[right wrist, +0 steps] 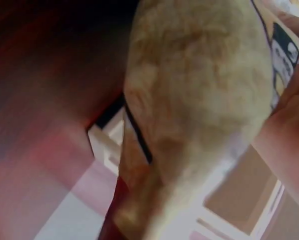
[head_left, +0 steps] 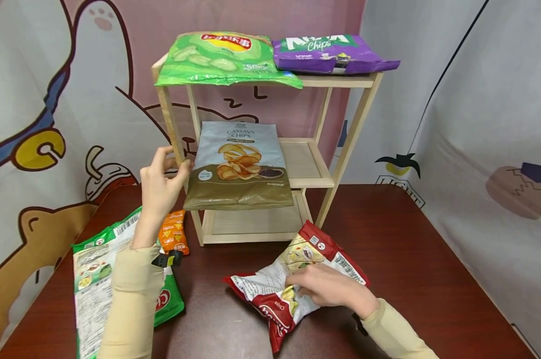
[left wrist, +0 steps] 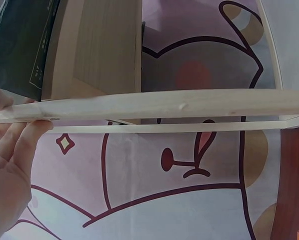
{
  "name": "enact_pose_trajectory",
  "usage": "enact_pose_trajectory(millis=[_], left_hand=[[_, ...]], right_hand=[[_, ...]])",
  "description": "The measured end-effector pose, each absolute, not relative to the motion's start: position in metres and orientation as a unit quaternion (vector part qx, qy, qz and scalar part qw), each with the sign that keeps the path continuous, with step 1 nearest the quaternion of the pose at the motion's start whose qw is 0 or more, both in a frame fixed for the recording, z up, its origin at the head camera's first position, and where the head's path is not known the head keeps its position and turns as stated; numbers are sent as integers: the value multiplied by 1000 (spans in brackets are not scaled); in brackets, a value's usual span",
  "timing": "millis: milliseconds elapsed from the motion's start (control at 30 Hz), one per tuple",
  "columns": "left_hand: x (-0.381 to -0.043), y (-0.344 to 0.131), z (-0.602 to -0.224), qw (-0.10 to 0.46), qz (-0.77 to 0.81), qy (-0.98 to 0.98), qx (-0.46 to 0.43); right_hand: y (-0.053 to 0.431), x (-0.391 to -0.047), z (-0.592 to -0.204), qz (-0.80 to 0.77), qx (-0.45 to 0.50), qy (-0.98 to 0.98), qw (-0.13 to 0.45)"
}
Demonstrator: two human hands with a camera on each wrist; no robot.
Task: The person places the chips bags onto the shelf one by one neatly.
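Observation:
My left hand (head_left: 157,187) is at the front left post of a wooden shelf rack (head_left: 352,142). Its thumb and fingers grip that post (left wrist: 154,105), as the left wrist view shows. A bag of cassava chips (head_left: 240,164) lies on the middle shelf, beside this hand, with its lower edge past the shelf front. Over the table my right hand (head_left: 327,286) holds a red and white chip bag (head_left: 281,264), tilted, its fingers curled at the bag's face. The same bag (right wrist: 199,100) fills much of the right wrist view, blurred, with the hand at the right edge.
On the top shelf lie a green chip bag (head_left: 225,57) and a purple chip bag (head_left: 328,55). A green and white bag (head_left: 92,299) and a small orange packet (head_left: 173,232) lie on the dark red table (head_left: 409,249), left of the rack. A printed curtain (head_left: 23,60) hangs behind.

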State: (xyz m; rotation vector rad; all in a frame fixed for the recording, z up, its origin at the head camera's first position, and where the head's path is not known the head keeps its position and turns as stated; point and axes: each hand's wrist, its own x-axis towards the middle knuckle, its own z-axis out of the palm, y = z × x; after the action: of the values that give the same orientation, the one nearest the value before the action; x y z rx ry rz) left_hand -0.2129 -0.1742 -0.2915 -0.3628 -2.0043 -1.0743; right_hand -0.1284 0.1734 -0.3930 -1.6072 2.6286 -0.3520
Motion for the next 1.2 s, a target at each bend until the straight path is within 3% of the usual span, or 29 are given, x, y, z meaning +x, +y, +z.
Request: enact_pose_trajectory(millis=[767,1200], left_hand=[[-213,-174,-292,406,-426,-795,-145],[-214,-175,-292,412,-422,-794,-149]], right_hand=[[247,-141,-360,-125,-380,915,54],[304,-179,-374,-56,-165,982,-70]])
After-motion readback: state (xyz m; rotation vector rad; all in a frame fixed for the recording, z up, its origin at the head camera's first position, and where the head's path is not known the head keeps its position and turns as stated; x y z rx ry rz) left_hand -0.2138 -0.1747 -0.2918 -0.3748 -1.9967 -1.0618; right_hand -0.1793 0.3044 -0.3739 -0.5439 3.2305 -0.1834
